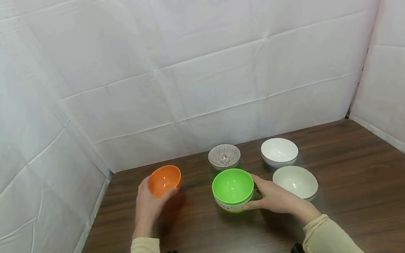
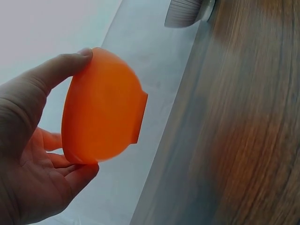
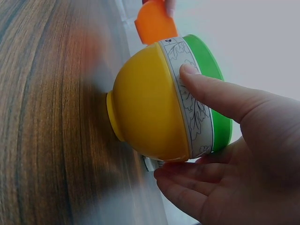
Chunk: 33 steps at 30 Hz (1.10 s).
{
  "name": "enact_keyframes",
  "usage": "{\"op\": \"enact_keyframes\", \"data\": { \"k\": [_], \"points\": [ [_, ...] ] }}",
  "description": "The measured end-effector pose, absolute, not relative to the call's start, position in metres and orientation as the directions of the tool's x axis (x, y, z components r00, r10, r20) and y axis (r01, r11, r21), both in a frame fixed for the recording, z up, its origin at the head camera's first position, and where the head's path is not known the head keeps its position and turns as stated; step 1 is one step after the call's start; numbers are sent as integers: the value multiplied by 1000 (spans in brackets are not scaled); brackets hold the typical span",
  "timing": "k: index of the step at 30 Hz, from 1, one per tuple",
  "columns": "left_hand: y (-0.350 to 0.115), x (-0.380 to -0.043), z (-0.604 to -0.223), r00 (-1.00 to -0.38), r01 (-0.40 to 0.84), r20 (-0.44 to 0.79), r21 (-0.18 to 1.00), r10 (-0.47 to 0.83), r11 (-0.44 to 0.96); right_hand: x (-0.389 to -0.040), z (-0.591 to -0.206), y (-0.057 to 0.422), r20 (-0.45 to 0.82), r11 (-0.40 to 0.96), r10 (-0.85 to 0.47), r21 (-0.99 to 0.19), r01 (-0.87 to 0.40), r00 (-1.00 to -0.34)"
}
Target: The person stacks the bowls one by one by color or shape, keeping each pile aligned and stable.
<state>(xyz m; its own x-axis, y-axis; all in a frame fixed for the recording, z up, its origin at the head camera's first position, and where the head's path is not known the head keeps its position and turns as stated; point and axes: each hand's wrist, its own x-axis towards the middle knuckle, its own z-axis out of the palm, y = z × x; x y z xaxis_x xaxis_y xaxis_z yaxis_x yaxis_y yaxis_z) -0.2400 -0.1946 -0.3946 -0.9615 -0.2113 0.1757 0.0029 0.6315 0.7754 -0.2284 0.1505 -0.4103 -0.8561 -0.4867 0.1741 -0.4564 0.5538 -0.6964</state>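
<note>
My left hand (image 1: 149,207) grips an orange bowl (image 1: 165,179) between thumb and fingers, and the left wrist view shows it held up off the table. With thumb and fingers on opposite sides, my right hand (image 1: 279,196) holds a stack of nested bowls. On top of it is a green bowl (image 1: 232,185). Below that come a white bowl with a leafy line pattern (image 3: 191,101) and, outermost, a yellow bowl (image 3: 145,105). The right thumb presses on the patterned band. Whether the stack's foot touches the table I cannot tell.
A striped grey bowl (image 1: 224,156) stands just behind the stack. Two white bowls, one farther back (image 1: 279,151) and one nearer bowl (image 1: 295,182), sit to the right, close to my right hand. White sheeting (image 1: 198,82) walls in the brown wooden table (image 1: 359,193).
</note>
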Motion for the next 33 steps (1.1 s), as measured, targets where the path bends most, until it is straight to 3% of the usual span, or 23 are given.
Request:
{"op": "enact_keyframes", "data": {
  "k": [33],
  "points": [
    [-150,-232,-373,-962,179,261,822,-78,540,-224,-404,150,154,566,-460,-708,-423,-874]
  ]
}}
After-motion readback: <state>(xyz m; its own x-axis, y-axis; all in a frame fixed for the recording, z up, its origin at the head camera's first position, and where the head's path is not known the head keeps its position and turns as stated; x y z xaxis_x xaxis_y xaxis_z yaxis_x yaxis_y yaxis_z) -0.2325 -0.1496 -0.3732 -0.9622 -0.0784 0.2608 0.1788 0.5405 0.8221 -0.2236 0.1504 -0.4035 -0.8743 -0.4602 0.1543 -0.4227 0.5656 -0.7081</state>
